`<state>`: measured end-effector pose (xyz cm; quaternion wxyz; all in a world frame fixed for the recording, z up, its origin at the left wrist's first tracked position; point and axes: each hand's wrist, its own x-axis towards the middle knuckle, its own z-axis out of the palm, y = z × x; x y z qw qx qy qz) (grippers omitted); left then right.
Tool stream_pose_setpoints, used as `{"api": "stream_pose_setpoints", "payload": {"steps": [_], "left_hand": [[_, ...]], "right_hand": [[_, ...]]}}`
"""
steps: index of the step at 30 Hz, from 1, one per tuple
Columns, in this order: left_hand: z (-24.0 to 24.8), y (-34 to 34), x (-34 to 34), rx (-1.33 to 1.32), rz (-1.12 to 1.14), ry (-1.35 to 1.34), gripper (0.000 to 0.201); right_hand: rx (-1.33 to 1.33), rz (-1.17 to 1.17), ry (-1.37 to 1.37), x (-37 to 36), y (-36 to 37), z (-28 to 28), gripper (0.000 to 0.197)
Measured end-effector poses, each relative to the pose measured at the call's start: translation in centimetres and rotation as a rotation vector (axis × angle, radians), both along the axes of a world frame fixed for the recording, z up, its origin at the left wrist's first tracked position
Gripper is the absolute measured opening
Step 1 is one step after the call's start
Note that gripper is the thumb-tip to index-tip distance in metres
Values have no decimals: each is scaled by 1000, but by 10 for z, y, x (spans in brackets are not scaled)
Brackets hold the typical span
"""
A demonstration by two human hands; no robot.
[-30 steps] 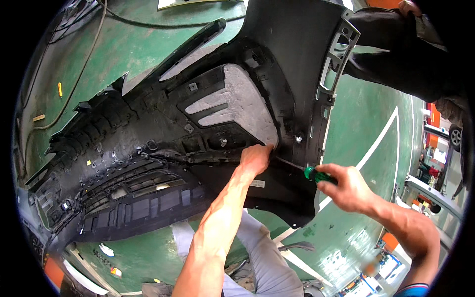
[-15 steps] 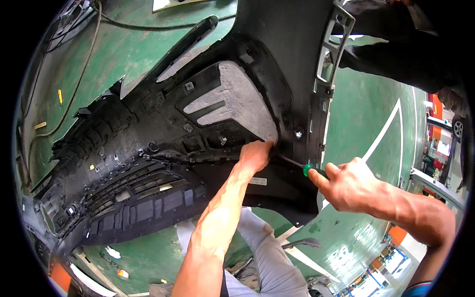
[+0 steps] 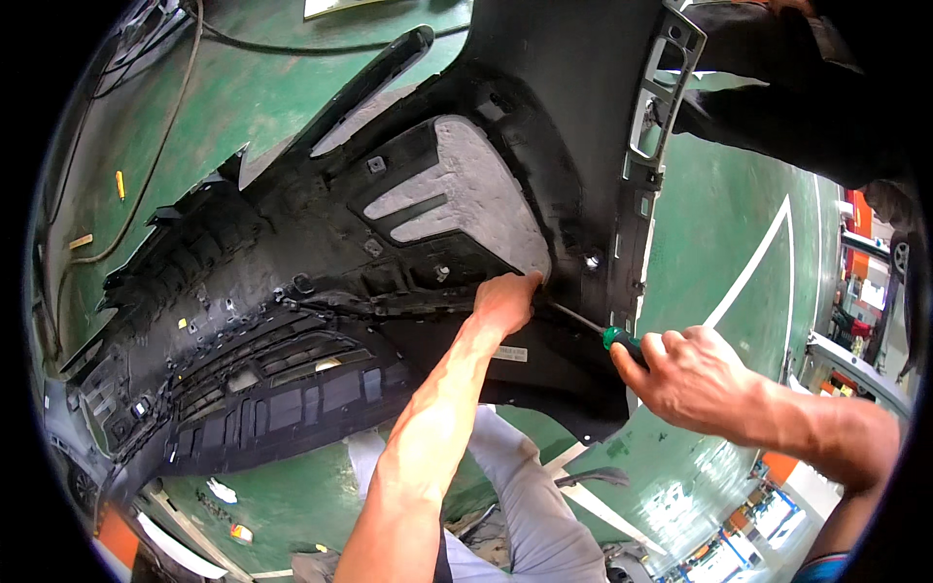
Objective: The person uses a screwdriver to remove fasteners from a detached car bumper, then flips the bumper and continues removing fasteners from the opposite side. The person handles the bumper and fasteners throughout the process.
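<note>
A large black car bumper cover (image 3: 573,107) lies in front of me, its ribbed inner side upward. A grey, pronged flat pad (image 3: 491,199) sits on its middle part. My left hand (image 3: 507,301) is closed, fingers curled on the bumper at the pad's lower corner; the fingertips are partly hidden. My right hand (image 3: 692,377) is wrapped round a screwdriver (image 3: 614,337) with a green and black handle. Its thin metal shaft points left, toward the spot beside my left fingers. Where the tip touches is too dark to tell.
A grille section (image 3: 277,374) extends lower left. Another person's dark-clothed leg (image 3: 768,126) is at the upper right. A hose (image 3: 180,136) runs over the green floor (image 3: 719,233) on the left, near a yellow tool (image 3: 120,185). White lines mark the floor at right.
The screwdriver and my right hand have shifted slightly right and down, and more of the shaft shows. My left hand stays at the same spot on the bumper.
</note>
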<state>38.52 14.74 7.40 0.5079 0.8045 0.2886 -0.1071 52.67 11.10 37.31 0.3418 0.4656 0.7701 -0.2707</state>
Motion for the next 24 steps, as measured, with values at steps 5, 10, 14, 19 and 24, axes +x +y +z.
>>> {"api": "stream_pose_setpoints", "payload": {"steps": [5,10,14,19,24], "left_hand": [[-12,-1,-15,5,57,33,38],[-7,-4,-12,33,32,25,28],[-5,-1,-9,-14,31,19,38],[-4,0,-7,-18,27,18,39],[-11,-5,-13,-10,35,18,42]], "right_hand": [[-146,-895,135,3,8,-24,47],[-255,-1604,208,-2,-4,-24,46],[90,-174,-9,-2,11,2,47],[-116,-213,31,1,17,-9,48],[-312,-1903,203,0,-6,-32,54]]}}
